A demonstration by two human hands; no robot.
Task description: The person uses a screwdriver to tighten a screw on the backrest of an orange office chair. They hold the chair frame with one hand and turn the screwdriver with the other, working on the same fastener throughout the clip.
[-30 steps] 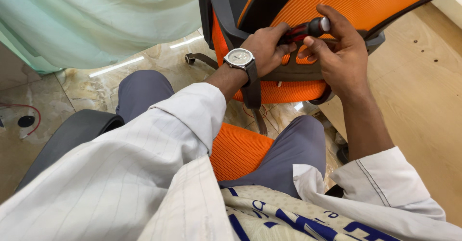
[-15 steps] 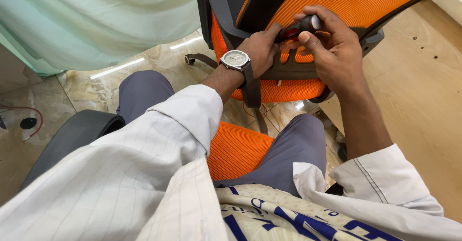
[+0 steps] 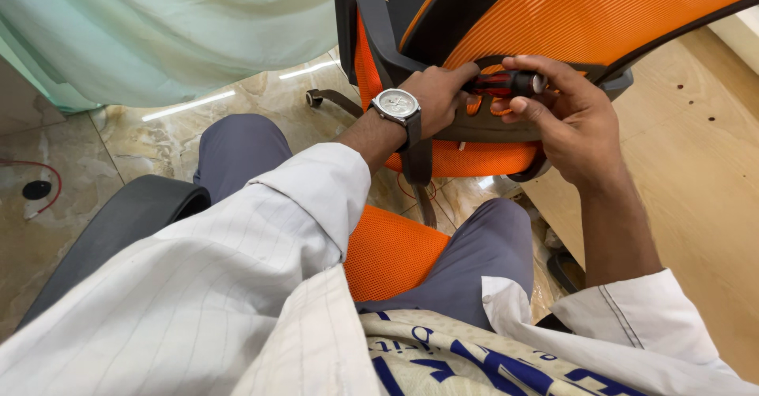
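A screwdriver (image 3: pixel 506 84) with a red-and-black handle lies level against the dark grey frame (image 3: pixel 490 127) of an orange mesh chair back (image 3: pixel 585 13). My right hand (image 3: pixel 565 115) is closed round the handle's end. My left hand (image 3: pixel 435 96), with a round wristwatch (image 3: pixel 395 106) on the wrist, pinches the tool's front part and rests on the frame. The tip is hidden behind my left fingers.
I sit on an orange mesh seat (image 3: pixel 387 250) with a dark armrest (image 3: pixel 118 222) at my left. A pale green curtain (image 3: pixel 158 32) hangs at the upper left over a marble floor (image 3: pixel 158 139). A light wooden board (image 3: pixel 696 143) lies at the right. A chair caster leg (image 3: pixel 324 96) shows near the curtain.
The screwdriver handle has turned in my right hand, whose fingers have regripped it. Both hands sit slightly lower on the chair frame, and the view has shifted a little.
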